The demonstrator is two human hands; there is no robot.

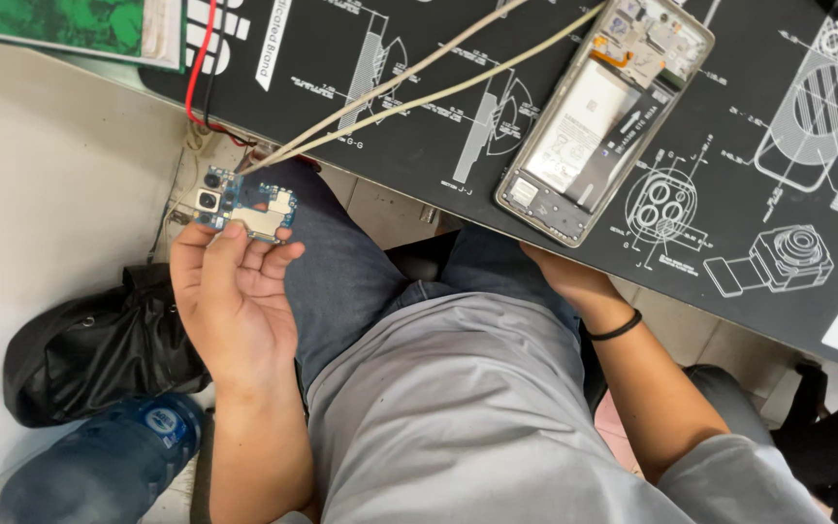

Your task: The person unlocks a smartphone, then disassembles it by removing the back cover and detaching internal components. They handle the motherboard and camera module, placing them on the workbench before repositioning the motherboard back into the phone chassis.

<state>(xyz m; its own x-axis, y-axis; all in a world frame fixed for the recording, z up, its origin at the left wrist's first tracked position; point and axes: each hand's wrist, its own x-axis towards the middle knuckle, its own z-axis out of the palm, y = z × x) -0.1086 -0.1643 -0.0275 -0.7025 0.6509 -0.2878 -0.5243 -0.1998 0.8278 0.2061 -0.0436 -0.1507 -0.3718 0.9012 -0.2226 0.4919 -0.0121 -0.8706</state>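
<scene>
One circuit board (244, 206), long axis left-right

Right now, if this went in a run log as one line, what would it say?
left hand: holds small blue circuit board | right hand: at edge of black mat, mostly hidden | opened phone: on mat, untouched

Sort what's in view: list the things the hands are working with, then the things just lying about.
In hand:
- small blue circuit board, held in the left hand
- opened phone on the black mat; the right hand is at the mat's edge below it

Lying about:
- two pale cables
- red wire
- black bag
- blue water bottle
- green booklet
</scene>
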